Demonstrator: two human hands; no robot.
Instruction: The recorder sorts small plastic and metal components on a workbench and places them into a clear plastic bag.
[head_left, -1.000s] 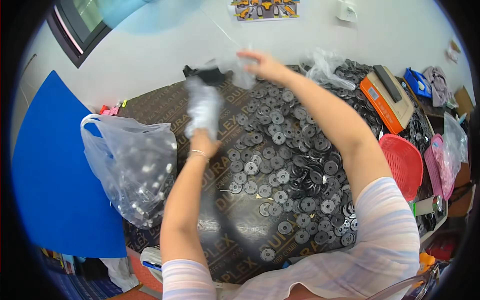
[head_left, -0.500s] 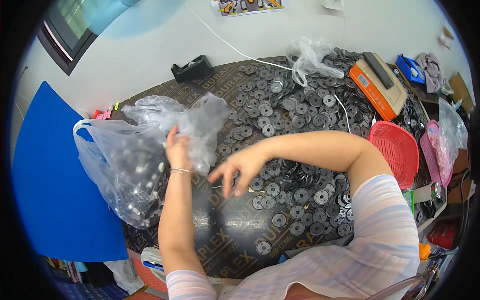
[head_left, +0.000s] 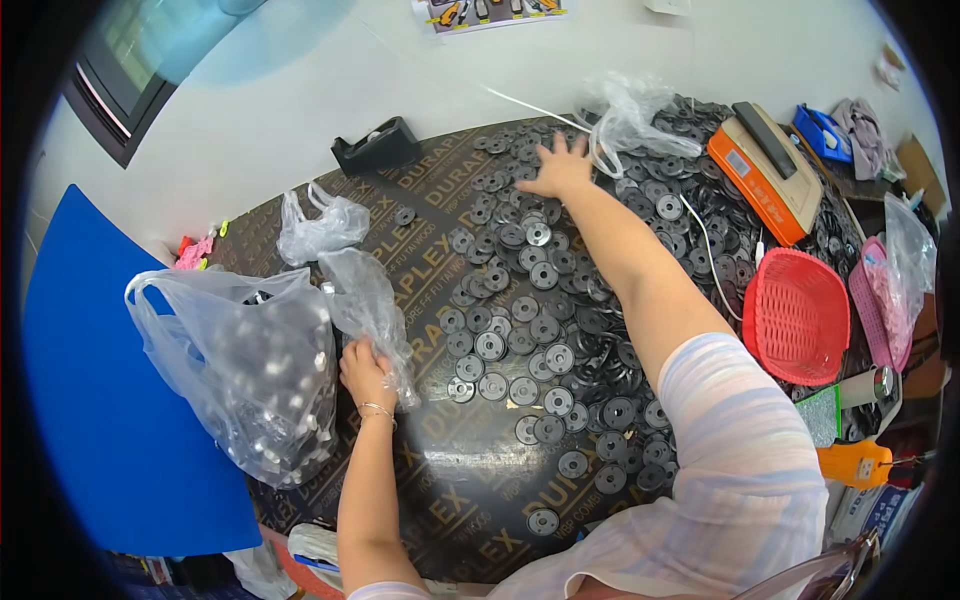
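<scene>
My right hand [head_left: 562, 168] stretches to the far side of the table, fingers spread over the edge of a wide heap of dark grey round discs with centre holes [head_left: 545, 275]. My left hand [head_left: 368, 375] has its fingers curled on the lower part of a crumpled clear plastic bag [head_left: 365, 290] lying on the table. Just left of it stands a larger clear carrier bag [head_left: 165, 300], filled with small dark and white pieces that are too blurred to name. Another crumpled clear bag [head_left: 322, 228] lies beyond my left hand.
A black tape dispenser [head_left: 375, 147] stands by the wall. At the right are an orange scale [head_left: 765, 175], a red basket [head_left: 797, 317] and a pink basket [head_left: 872, 310]. A clear bag [head_left: 630, 115] lies on the far discs. A blue panel [head_left: 120, 400] borders the left side.
My right hand has swung from the table's middle to the far discs, fingers spreading. My left hand has come lower and nearer with the crumpled bag, which now lies flatter on the table.
</scene>
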